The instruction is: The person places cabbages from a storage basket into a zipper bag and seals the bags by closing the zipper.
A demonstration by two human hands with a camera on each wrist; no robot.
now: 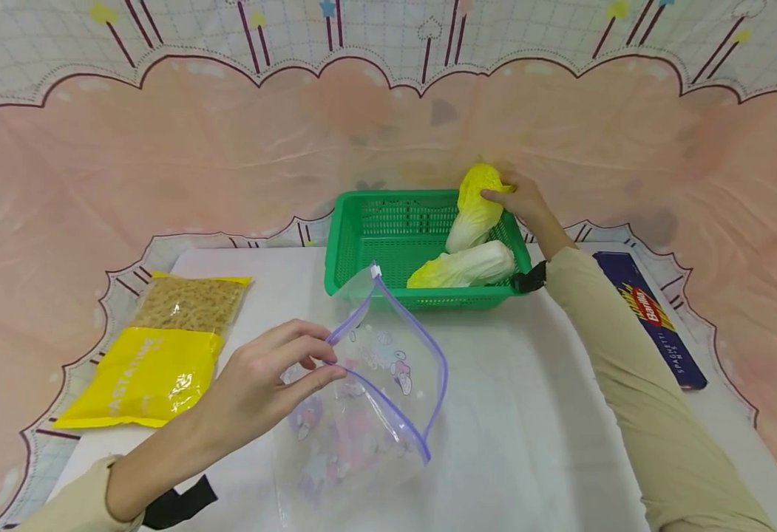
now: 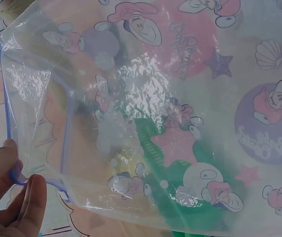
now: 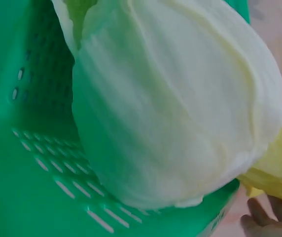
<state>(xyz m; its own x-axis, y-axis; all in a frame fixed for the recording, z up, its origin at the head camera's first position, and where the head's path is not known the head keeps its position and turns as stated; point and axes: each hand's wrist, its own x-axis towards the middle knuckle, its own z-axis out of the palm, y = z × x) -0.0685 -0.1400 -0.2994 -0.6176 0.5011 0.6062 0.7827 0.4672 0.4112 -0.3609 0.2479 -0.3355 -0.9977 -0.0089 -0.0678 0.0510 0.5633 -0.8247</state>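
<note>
My left hand (image 1: 275, 369) pinches the purple zip edge of a clear plastic zip bag (image 1: 355, 436) printed with cartoon figures. The bag's mouth gapes toward the basket; its white slider (image 1: 375, 271) sits at the top corner. In the left wrist view the fingers (image 2: 30, 207) hold the purple edge. At the back right corner of the green basket (image 1: 375, 295), my right hand (image 1: 524, 199) grips the yellow leafy end of a napa cabbage (image 1: 477, 203), its white base pointing down into the basket. A second napa cabbage (image 1: 464, 266) lies along the basket's front side, large in the right wrist view.
A yellow pasta bag (image 1: 162, 355) lies at the left of the white table (image 1: 528, 414). On the right, partly behind my right sleeve, is a dark blue spaghetti box (image 1: 654, 318). A patterned peach cloth (image 1: 228, 148) hangs behind the table.
</note>
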